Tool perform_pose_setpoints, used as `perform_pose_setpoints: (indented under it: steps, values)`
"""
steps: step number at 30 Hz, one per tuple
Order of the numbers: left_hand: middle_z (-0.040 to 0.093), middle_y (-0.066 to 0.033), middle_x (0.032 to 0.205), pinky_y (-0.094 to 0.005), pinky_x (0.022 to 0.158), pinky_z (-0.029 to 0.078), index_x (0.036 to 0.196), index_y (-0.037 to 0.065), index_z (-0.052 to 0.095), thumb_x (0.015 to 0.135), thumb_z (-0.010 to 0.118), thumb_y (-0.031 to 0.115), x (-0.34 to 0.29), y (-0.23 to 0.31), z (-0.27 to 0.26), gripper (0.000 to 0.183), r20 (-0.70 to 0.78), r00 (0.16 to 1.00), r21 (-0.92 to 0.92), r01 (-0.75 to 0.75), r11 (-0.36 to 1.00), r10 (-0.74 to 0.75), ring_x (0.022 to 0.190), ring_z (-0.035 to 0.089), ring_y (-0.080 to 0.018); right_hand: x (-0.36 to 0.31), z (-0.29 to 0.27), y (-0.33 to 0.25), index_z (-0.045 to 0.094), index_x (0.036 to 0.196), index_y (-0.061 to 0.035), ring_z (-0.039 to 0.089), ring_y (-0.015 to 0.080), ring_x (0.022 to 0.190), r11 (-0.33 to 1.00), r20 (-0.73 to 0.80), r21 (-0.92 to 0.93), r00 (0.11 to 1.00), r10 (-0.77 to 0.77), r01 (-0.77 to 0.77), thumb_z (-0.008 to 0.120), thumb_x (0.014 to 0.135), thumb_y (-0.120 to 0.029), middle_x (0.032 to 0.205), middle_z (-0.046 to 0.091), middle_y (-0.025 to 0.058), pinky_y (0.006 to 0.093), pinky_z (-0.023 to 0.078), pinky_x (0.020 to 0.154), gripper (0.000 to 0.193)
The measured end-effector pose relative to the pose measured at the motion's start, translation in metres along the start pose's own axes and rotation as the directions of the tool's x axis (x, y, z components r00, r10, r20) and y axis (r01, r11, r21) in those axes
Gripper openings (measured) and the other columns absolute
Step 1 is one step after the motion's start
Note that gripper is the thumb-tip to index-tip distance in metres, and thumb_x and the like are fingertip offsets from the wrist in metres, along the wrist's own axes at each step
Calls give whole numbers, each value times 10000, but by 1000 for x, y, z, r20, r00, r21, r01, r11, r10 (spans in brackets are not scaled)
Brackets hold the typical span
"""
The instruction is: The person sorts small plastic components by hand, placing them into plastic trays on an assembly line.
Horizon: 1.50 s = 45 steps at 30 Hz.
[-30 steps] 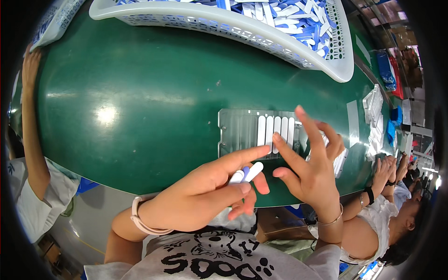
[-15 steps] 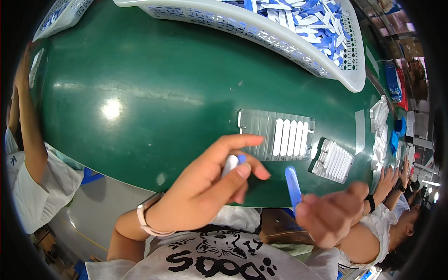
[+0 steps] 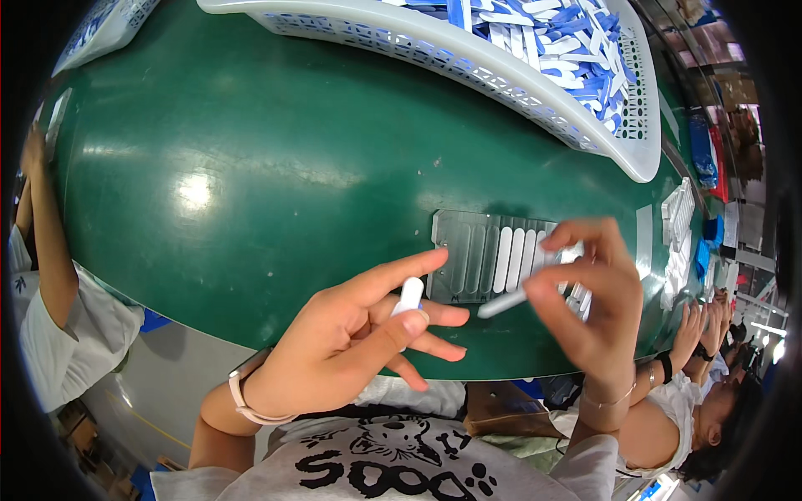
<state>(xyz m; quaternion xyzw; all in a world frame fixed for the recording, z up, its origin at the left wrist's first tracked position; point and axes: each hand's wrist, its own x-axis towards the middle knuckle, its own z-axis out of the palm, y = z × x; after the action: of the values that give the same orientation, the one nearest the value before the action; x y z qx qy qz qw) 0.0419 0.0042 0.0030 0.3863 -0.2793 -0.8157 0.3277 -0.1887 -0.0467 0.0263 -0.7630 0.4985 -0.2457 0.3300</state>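
Note:
A small white rounded strip (image 3: 408, 295) pokes up out of my left hand (image 3: 347, 334), pinned by the thumb while the other fingers spread apart. My right hand (image 3: 597, 292) pinches the end of another slim strip (image 3: 502, 303), whose visible side looks whitish; it tilts just off the near edge of a clear grooved tray (image 3: 448, 275). Several white strips (image 3: 516, 260) lie side by side in the tray's grooves, and the grooves on its left side hold none. My right fingers hover over the tray's right end and hide it.
A big white perforated basket (image 3: 535, 98), heaped with blue and white strips (image 3: 576, 50), stands at the far side of the green table (image 3: 276, 125). Another basket (image 3: 104, 37) is at far left. More trays (image 3: 677, 213) lie at right. Co-workers' arms (image 3: 54, 242) reach in at both sides.
My right hand has risen from the table's near edge to the tray, and its strip now shows a whitish side instead of blue. My left hand's fingers have spread wider.

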Motion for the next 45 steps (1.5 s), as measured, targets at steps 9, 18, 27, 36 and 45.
perform_pose_setpoints:
  steps: [9, 18, 27, 36, 45]
  values:
    - [373, -286, 1380, -480, 918, 488, 1452, 29, 161, 991, 371, 180, 0, 1, -1, 529, 5, 1000, -450, -23, 893, 28, 1191, 490, -416, 41, 9, 18, 657, 714, -57, 444, 200, 871, 922, 83, -328, 979, -187, 204, 782, 602, -90, 944, 511, 41, 312, 382, 756, 171]
    - [274, -228, 1460, -484, 1041, 373, 1486, 149, -8, 937, 387, -35, -1, -9, 4, 701, 137, 989, -484, 17, 875, 56, 1294, 391, -368, 16, 12, -17, 680, 854, -47, 500, 201, 892, 997, 114, -9, 990, -80, 82, 784, 636, -82, 945, 550, 69, 325, 402, 749, 244]
    - [454, -200, 1331, -386, 871, 519, 1458, 51, 132, 974, 331, 47, -9, -11, 9, 523, -7, 986, -174, -163, 971, 164, 1082, 584, -269, 0, 11, -15, 643, 798, -50, 548, 228, 808, 963, -65, 249, 994, -88, 102, 721, 657, -13, 945, 636, 51, 301, 396, 709, 165]
    - [516, -89, 1068, -214, 567, 379, 1367, -31, 343, 959, 383, 77, 0, -6, 10, 424, -215, 977, -412, -99, 906, 9, 645, 415, -85, -13, 32, 4, 500, 682, -124, 570, 148, 750, 651, 71, -625, 863, -501, 430, 712, 582, -34, 998, 666, -17, 371, 239, 659, 250]
    - [603, -79, 971, -212, 597, 445, 1140, -15, 553, 919, 521, 16, -1, -13, 1, 225, -113, 969, 71, -212, 975, 219, 679, 499, -67, -24, 44, 9, 576, 776, -96, 600, 191, 938, 723, 29, -577, 895, -445, 379, 700, 663, -65, 1033, 673, 3, 385, 215, 729, 171]
